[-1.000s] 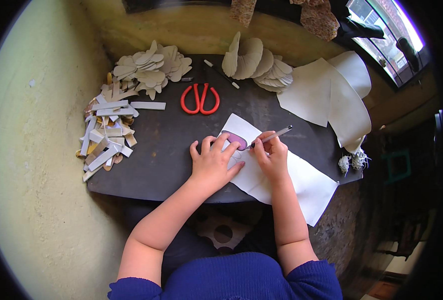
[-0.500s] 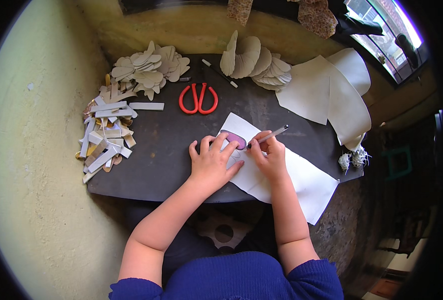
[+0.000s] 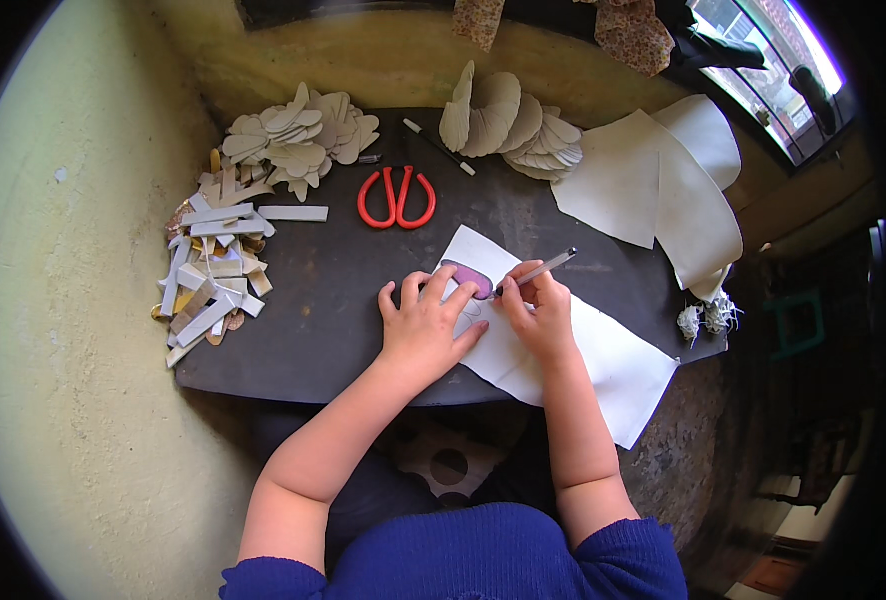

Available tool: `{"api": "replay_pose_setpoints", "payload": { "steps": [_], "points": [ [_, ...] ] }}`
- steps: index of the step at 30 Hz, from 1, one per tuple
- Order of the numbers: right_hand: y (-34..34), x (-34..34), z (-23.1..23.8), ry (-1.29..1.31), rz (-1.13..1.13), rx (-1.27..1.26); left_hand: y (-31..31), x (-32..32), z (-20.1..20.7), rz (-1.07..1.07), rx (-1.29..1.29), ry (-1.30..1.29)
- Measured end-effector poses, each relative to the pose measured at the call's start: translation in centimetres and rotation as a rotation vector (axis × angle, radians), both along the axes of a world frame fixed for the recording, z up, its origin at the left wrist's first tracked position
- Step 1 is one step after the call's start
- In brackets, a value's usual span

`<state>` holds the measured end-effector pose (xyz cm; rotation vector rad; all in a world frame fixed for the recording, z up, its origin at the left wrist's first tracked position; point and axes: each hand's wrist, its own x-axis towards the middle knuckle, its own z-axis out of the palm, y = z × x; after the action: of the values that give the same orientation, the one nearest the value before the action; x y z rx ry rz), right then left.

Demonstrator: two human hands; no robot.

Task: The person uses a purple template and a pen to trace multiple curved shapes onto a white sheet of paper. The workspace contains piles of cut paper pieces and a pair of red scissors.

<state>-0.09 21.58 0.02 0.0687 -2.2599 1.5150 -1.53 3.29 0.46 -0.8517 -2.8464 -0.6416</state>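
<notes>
The purple template [image 3: 476, 279] lies flat on the white sheet [image 3: 603, 365], near the end of it that points to twelve o'clock; the sheet runs out from there toward four o'clock. A curved drawn line shows on the sheet at six o'clock from the template, between the left thumb and forefinger.

The left hand [image 3: 421, 328] comes in from seven o'clock, fingers spread apart, with two fingertips down on the template and the thumb on the sheet. The right hand [image 3: 540, 312], at four o'clock, pinches the pen [image 3: 551, 265] between thumb and fingers, its tip just beside the template's edge; whether it touches cannot be told.

Farther out on the dark table [image 3: 293, 335], the scissors [image 3: 397, 200] lie between ten and eleven o'clock, red handles showing. A marker [image 3: 438, 146] lies between eleven and twelve. At ten, near the back wall, sits a loose pile of cream cutouts [image 3: 298, 135]; at twelve, a fanned stack [image 3: 503, 115] of similar pieces. Large cream sheets [image 3: 618, 180] overlap at two o'clock. White thread bundles [image 3: 703, 317] sit at three, by the table's edge, and a heap of strips [image 3: 218, 265] at nine.
</notes>
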Motion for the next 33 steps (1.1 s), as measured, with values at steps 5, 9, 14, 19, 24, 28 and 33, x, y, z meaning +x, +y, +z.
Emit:
{"api": "replay_pose_setpoints", "payload": {
  "steps": [5, 9, 14, 19, 24, 28, 33],
  "points": [
    [-0.02, -0.09, 0.1, -0.001, -0.073, -0.005, 0.03, 0.01, 0.04, -0.001, 0.0, -0.001],
    [0.1, -0.24, 0.02, 0.007, -0.087, -0.006, -0.01, 0.01, 0.02, -0.004, -0.003, 0.006],
    [-0.07, -0.34, 0.12, 0.016, -0.066, -0.031, 0.02, 0.02, 0.09, -0.003, -0.002, 0.007],
    [0.09, -0.35, -0.02, 0.033, -0.063, -0.015, 0.01, 0.02, 0.0, -0.003, 0.007, 0.013],
    [0.07, -0.07, 0.23, 0.042, -0.042, 0.036, 0.0, 0.01, -0.04, -0.001, 0.005, 0.015],
    [-0.1, 0.06, 0.38, 0.054, 0.0, 0.021, 0.0, 0.0, 0.0, -0.005, 0.006, 0.008],
    [-0.23, 0.12, 0.69, 0.067, 0.039, 0.043, -0.03, 0.03, -0.06, -0.004, 0.009, 0.024]
  ]
}}
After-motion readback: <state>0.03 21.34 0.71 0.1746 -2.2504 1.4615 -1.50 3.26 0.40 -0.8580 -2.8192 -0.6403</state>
